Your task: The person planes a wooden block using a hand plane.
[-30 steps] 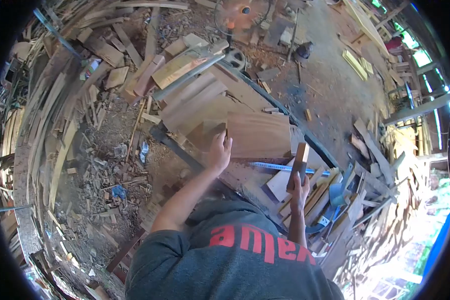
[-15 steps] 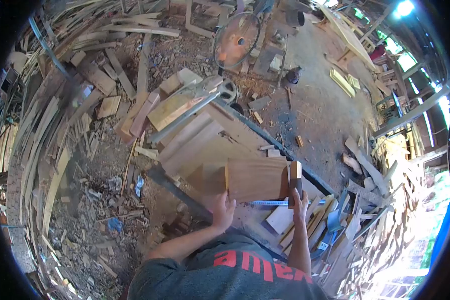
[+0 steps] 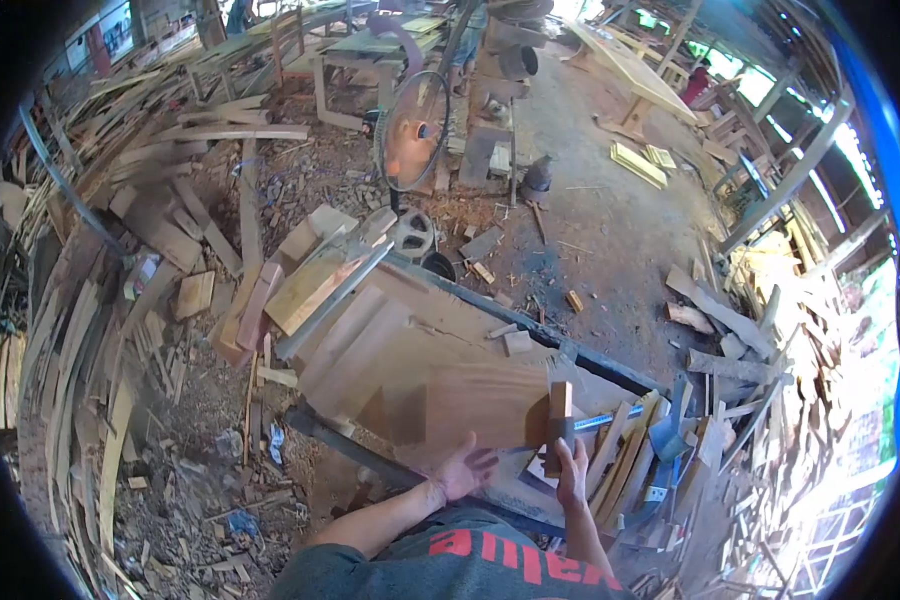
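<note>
A flat brown board (image 3: 482, 400) lies on the worktable (image 3: 345, 345) in front of me. Just below its near edge, my left hand (image 3: 467, 472) is turned palm up with its fingers spread, holding nothing. At the board's right end stands a wood block (image 3: 561, 402), pale on its upper face and dark along the side. My right hand (image 3: 572, 473) grips this block by its lower part, thumb and fingers against it. A blue-and-white measuring strip (image 3: 607, 417) runs to the right of the block.
Wood strips (image 3: 622, 462) lie at the table's right end. On the far left end are a metal-edged guide (image 3: 340, 295) and thick wood pieces (image 3: 255, 305). A fan (image 3: 416, 130) stands beyond the table. Scrap wood (image 3: 75, 365) covers the ground at left.
My left hand has let go of the board's near left corner and opened, palm up. My right hand keeps hold of the block. The camera view has tilted upward.
</note>
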`<state>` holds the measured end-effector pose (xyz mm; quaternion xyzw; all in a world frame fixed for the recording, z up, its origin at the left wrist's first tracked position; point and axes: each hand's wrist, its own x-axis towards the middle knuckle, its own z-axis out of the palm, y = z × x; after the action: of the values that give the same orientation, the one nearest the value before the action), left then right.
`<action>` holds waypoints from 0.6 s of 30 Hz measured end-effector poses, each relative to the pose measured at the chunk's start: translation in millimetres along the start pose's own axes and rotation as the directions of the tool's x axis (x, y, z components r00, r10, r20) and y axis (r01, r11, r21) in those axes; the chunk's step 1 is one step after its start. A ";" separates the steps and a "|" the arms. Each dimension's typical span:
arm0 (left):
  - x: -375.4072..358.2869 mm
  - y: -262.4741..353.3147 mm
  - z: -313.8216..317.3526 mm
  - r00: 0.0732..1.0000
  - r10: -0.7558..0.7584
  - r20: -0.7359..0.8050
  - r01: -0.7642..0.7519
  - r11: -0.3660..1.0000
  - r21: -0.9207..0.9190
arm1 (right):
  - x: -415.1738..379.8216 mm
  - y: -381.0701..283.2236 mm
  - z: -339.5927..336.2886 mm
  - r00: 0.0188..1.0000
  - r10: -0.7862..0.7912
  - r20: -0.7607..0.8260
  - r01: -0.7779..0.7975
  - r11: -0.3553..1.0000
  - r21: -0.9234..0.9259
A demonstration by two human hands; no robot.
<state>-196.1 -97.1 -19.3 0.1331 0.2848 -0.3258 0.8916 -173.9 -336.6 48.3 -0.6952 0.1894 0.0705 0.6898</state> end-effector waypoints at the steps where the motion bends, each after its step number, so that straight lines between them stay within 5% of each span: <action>1: 0.3 1.4 2.4 0.998 0.066 0.009 -0.066 0.998 -0.010 | -7.2 2.3 -2.6 1.000 0.023 0.017 -0.023 1.000 -0.004; 4: -2.1 8.5 -5.6 0.991 0.137 -0.005 -0.136 0.989 0.064 | -21.1 11.9 -3.4 0.999 0.010 0.031 -0.011 0.999 0.030; 7: -12.2 19.1 -10.0 0.970 0.236 -0.053 -0.230 0.968 0.101 | -36.3 24.1 -4.0 0.994 0.078 0.074 -0.099 0.934 0.343; 12: -27.0 40.0 -14.9 0.949 0.304 -0.078 -0.298 0.951 0.083 | -49.8 42.0 -1.2 0.991 0.117 0.059 -0.131 0.903 0.409; 14: -27.1 44.8 5.5 0.781 0.573 -0.248 -0.565 0.818 0.110 | -50.7 44.7 0.4 0.990 0.120 0.073 -0.139 0.913 0.383; 18: 5.2 51.4 8.4 0.655 0.651 -0.384 -0.662 0.739 0.124 | -53.8 44.6 3.0 0.989 0.123 0.079 -0.144 0.910 0.389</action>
<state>-155.5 -64.5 -12.9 0.2787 0.3987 0.0565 0.8719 -238.9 -323.7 25.9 -0.5256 0.2287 0.0962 0.8138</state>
